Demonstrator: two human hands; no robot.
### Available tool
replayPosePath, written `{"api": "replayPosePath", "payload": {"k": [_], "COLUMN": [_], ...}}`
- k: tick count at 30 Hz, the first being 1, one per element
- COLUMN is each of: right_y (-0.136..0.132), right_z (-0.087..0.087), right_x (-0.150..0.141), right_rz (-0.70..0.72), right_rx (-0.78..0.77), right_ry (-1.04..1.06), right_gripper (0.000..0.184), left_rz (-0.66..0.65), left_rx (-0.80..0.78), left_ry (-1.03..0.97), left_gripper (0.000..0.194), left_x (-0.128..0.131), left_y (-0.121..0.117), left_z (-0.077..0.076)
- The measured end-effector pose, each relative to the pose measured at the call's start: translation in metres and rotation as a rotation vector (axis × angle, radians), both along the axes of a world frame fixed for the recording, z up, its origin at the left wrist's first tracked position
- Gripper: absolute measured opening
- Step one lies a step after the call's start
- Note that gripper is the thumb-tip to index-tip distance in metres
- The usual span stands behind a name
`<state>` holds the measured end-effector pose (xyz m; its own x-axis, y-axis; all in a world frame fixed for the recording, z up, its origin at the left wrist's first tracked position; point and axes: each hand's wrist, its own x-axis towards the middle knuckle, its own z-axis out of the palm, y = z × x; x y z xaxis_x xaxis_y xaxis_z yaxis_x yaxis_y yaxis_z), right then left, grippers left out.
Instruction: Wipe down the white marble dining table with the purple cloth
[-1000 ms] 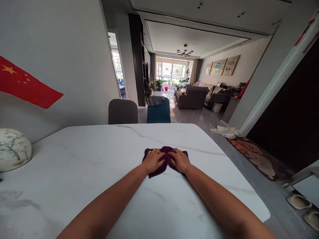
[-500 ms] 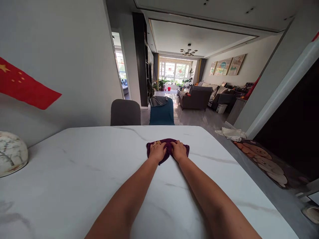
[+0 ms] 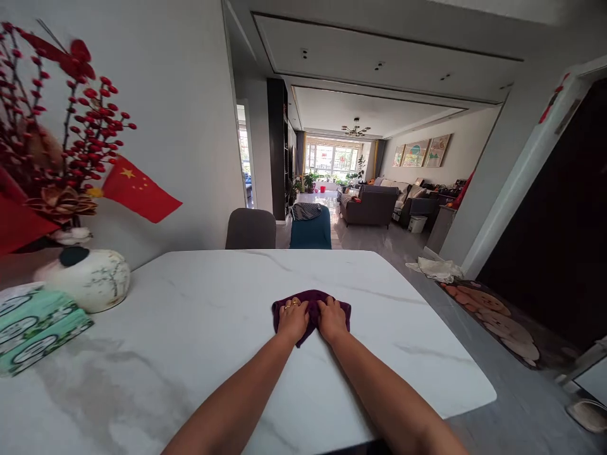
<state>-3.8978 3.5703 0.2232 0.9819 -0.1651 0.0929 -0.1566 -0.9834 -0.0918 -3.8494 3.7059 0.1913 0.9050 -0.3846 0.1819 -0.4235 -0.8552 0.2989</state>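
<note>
A dark purple cloth (image 3: 313,298) lies bunched on the white marble-patterned table (image 3: 199,316). My left hand (image 3: 293,319), with a ring on a finger, presses on the cloth's left part, its fingers curled into the fabric. On the right part rests my right hand (image 3: 332,321), gripping the cloth in the same way. Both thumbs point inward near the cloth's middle, and both arms are stretched forward over the tabletop.
To the left stand a white painted vase (image 3: 107,281) with red berry branches, a small red flag (image 3: 140,189) and green tissue packs (image 3: 40,332). A grey chair (image 3: 251,229) and a blue chair (image 3: 310,229) stand at the far edge. A patterned mat (image 3: 493,322) lies right.
My hands and the cloth have come back a little toward me along the tabletop. The view has shifted, bringing the vase, branches and tissue packs in at the left.
</note>
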Motion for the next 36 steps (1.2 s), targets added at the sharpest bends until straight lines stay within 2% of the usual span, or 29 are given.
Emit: {"api": "replayPosePath", "payload": {"k": [6,10,15,19,22,25,29,36], "right_y": [0.029,0.043,0.056,0.057,0.051,0.045,0.043,0.045], "right_z": [0.003,0.004,0.002,0.001,0.003,0.004,0.0,-0.01], "right_x": [-0.089,-0.142,-0.187,-0.204,-0.199,-0.18,-0.137,-0.047], "right_rz": [0.127,0.234,0.346,0.458,0.579,0.687,0.725,0.662], "right_rx": [-0.008,0.004,0.046,0.097,0.143,0.178,0.194,0.187], "right_ry": [0.007,-0.014,0.001,0.002,0.037,0.085,0.095,0.031], "right_gripper": [0.046,0.046,0.047,0.042,0.04,0.042,0.041,0.04], "left_rz": [-0.097,-0.199,-0.32,-0.411,-0.488,-0.56,-0.594,-0.52], "left_rx": [0.014,0.01,-0.019,-0.04,-0.032,-0.016,-0.012,-0.027], "left_ry": [0.026,0.038,0.07,0.101,0.148,0.161,0.108,0.069], "left_gripper": [0.043,0.04,0.04,0.04,0.041,0.04,0.041,0.041], "left_x": [-0.084,-0.13,-0.167,-0.182,-0.18,-0.164,-0.125,-0.042], "left_y": [0.052,0.086,0.126,0.151,0.162,0.165,0.164,0.157], "left_z": [0.004,0.006,0.006,0.009,0.013,0.013,0.007,-0.003]}}
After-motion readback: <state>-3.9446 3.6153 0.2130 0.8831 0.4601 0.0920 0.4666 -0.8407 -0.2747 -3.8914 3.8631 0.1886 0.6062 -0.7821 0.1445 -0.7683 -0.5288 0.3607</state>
